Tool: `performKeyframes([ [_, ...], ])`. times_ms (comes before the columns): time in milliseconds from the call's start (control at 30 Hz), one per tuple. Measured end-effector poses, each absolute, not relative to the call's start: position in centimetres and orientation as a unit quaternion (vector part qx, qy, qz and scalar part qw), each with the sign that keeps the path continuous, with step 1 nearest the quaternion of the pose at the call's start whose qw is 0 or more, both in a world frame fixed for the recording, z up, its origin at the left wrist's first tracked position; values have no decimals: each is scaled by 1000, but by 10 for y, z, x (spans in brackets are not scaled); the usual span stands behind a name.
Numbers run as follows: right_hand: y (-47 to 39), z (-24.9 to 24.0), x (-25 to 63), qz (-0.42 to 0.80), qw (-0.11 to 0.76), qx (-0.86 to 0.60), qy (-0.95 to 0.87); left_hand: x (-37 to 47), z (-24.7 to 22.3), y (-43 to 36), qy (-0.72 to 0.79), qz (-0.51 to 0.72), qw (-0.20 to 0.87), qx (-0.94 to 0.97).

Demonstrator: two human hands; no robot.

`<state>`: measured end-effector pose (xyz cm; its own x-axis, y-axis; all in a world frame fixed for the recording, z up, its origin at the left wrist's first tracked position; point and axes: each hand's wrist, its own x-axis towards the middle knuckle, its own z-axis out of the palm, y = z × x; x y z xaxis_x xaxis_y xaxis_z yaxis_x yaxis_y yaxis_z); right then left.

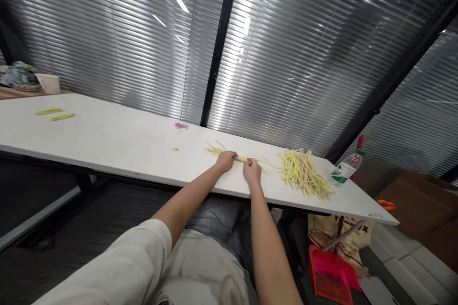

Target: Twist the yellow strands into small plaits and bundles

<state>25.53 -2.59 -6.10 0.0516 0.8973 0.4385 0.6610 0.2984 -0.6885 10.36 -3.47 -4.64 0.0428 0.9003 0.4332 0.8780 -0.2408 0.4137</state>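
Steadying yellow strands (214,149) at the wearer's twelve o'clock, left hand (225,160) and right hand (252,170) pinched closed on them, needs light, level pressure, clear of the pile (304,171) at one o'clock.

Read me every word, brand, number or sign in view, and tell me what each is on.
"Y…X": large dark capitals on the beige bag under the table's right end; the middle letters are partly covered or unclear.
Smaller red print on the same bag: too small to read.
Green-and-white label on the bottle: too small and blurred to read.
I can make out no other text.
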Motion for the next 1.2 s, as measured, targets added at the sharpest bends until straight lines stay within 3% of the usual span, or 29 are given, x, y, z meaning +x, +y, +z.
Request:
performKeyframes([
  [333, -27, -59, 256, 186, 477, -540, -668, 101, -47, -32, 519, 479, 70, 704],
  [667, -24, -56, 260, 262, 605, -487, -573, 112, -40, -46, 457, 378, 77, 801],
  [967, -21, -55, 268, 102, 662, -575, -471, 111, -40, -45, 488, 368, 93, 786],
  [1200, -29, -47, 271, 69, 740, -558, -369, 112, -35, -50, 505, 353, 71, 784],
])
